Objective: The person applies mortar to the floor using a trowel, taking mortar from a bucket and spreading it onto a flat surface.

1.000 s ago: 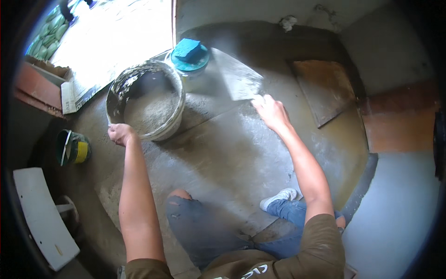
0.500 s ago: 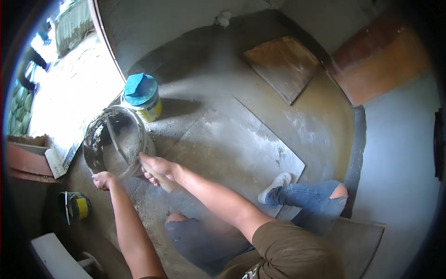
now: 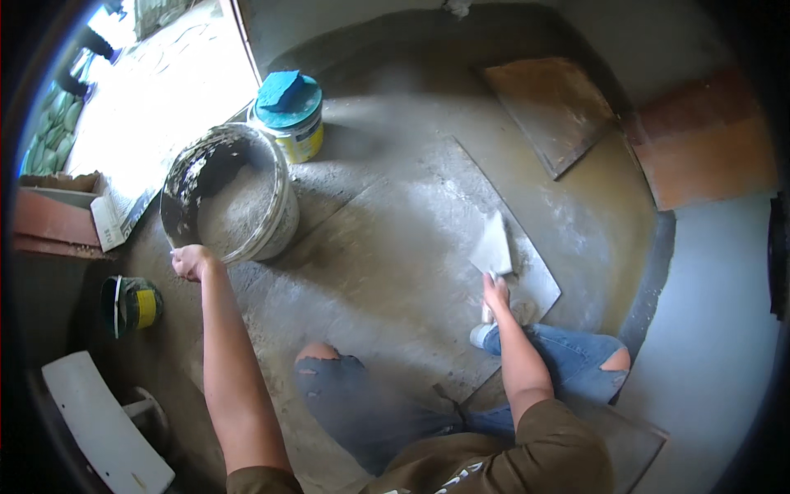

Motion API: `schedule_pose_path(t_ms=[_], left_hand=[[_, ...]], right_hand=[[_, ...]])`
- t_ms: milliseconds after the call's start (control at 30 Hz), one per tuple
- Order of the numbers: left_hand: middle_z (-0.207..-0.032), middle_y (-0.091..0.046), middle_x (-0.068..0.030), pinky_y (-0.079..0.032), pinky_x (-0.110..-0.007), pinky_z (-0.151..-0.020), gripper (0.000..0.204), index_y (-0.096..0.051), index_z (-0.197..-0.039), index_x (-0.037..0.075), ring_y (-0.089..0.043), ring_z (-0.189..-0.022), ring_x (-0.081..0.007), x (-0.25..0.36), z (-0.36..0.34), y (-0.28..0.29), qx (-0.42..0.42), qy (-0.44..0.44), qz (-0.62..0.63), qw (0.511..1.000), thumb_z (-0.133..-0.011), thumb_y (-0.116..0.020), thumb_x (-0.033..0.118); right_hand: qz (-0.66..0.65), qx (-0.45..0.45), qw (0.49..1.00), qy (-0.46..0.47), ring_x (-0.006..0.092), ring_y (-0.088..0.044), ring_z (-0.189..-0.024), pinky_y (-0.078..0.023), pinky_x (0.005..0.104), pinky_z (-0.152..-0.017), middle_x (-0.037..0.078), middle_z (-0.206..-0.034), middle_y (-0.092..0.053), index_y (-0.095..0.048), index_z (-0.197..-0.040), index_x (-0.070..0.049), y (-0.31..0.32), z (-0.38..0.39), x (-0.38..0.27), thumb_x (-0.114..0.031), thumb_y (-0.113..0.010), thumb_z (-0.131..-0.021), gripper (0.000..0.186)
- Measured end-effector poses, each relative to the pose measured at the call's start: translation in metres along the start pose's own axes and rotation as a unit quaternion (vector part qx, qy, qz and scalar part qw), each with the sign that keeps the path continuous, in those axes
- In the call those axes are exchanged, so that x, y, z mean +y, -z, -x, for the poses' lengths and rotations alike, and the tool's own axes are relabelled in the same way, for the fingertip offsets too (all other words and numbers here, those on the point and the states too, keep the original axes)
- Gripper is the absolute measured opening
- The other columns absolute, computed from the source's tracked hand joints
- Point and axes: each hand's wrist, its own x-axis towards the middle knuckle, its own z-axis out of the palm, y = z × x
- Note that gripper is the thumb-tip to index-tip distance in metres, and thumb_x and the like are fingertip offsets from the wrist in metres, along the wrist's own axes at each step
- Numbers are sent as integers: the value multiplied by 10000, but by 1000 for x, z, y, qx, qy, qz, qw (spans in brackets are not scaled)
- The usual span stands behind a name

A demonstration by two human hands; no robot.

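Note:
A large mortar-crusted bucket (image 3: 284, 221) leans over on the left, its open mouth tipped toward me. Grey powdery mix (image 3: 240, 207) fills part of it. My left hand (image 3: 194, 262) is closed on the bucket's near rim. Off to the right, my right hand (image 3: 496, 295) grips the handle of a trowel (image 3: 493, 245), whose pale, triangular blade points away from me. The blade is over a grey floor slab (image 3: 543, 284), beside my shoe. Whether it touches the slab, I cannot tell.
A teal-lidded bucket (image 3: 306, 146) with a blue block (image 3: 280, 90) on top stands behind the large one. A small dark bucket (image 3: 144, 303) and a white curved piece (image 3: 107, 424) are at left. Brown tiles (image 3: 550, 103) lie or lean at the far right.
My right hand has moved from the large bucket's mouth far to the right, bringing the trowel over the slab. My left hand stays on the rim. The view has shifted.

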Motion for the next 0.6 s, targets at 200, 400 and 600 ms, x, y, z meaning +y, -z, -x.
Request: schedule_pose_path(t_ms=[200, 400, 600], left_hand=[[-1105, -571, -272, -424, -399, -888, 469, -577, -1036, -100, -559, -1038, -365, -5, 3, 0, -25, -57, -57, 996, -907, -354, 292], [-1123, -562, -266, -425, -397, -886, 464, -564, -1061, -85, -558, -1034, -362, 0, -5, -8, 21, -61, -45, 997, -911, -354, 300], [-1112, -549, -261, -428, -410, -871, 418, -525, -1059, -56, -544, -1037, -361, -2, -4, 4, -97, -10, -51, 994, -929, -322, 285]], right_hand=[[165, -48, 969, 175, 415, -604, -751, -482, 471, -641, 260, -801, -604, -496, -966, 14, -69, 66, 19, -416, -498, -871, 441], [142, -396, 881, 214, 438, -579, -885, -447, 505, -770, 290, -909, -596, -492, -1009, 9, -122, 172, -83, -376, -481, -882, 406], [282, -547, 691, 379, 427, -555, -979, -424, 498, -851, 271, -1025, -586, -521, -1056, 37, -213, 270, -114, -445, -465, -875, 518]])
